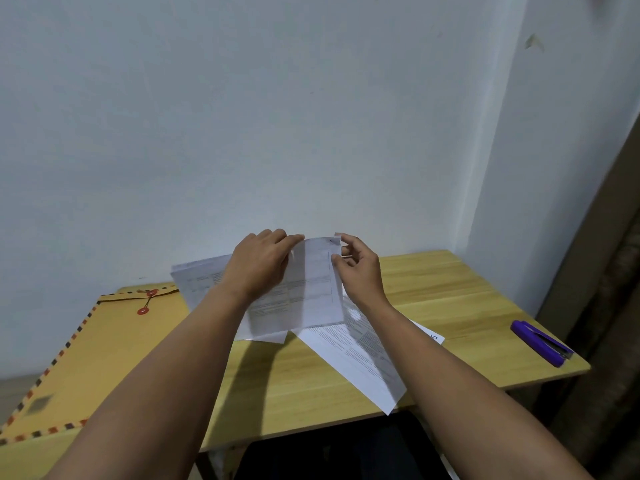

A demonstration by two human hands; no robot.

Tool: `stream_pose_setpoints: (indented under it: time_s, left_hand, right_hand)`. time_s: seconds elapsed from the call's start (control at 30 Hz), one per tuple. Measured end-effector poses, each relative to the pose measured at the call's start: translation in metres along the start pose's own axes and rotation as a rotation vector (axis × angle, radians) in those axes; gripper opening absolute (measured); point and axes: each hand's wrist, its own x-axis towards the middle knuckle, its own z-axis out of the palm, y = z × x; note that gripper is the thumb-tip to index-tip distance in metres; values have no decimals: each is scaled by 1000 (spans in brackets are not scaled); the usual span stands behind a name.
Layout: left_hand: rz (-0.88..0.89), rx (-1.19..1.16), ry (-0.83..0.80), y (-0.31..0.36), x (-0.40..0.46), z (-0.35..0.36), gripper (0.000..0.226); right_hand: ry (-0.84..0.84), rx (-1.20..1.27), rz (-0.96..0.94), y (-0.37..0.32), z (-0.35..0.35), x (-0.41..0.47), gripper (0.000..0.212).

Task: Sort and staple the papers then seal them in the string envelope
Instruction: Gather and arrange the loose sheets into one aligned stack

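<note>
Both hands hold up a printed white sheet [317, 285] by its far edge above the wooden table [460, 299]. My left hand [261, 263] pinches its upper left corner. My right hand [356, 263] grips its upper right corner, where a small dark mark shows. More printed papers [353, 358] lie fanned out on the table under and in front of the raised sheet; one bears the number 5. The tan string envelope [93, 348], with red buttons and a striped border, lies flat at the left. A purple stapler [542, 342] rests near the table's right edge.
The table stands against a pale wall [277, 116], with a corner and a brown surface at the far right. The envelope overhangs the table's left front edge. Dark clothing of my lap shows below the table's front edge.
</note>
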Motion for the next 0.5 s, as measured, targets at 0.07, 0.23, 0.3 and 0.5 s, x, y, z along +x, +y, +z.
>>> stream_pose_setpoints:
  time_s: [0.07, 0.23, 0.3, 0.5]
  left_hand:
    - [-25, -26, -51, 1, -2, 3, 42]
    - [-60, -39, -121, 3, -7, 7, 47]
    - [-62, -29, -121, 3, -6, 8, 50]
    - [-80, 15, -133, 0, 1, 1, 64]
  right_hand:
    - [-29, -38, 7, 3, 0, -2, 38]
    - [-59, -86, 51, 6, -1, -7, 32]
    - [-56, -88, 56, 5, -2, -7, 33]
    - [-15, -83, -12, -2, -1, -7, 40]
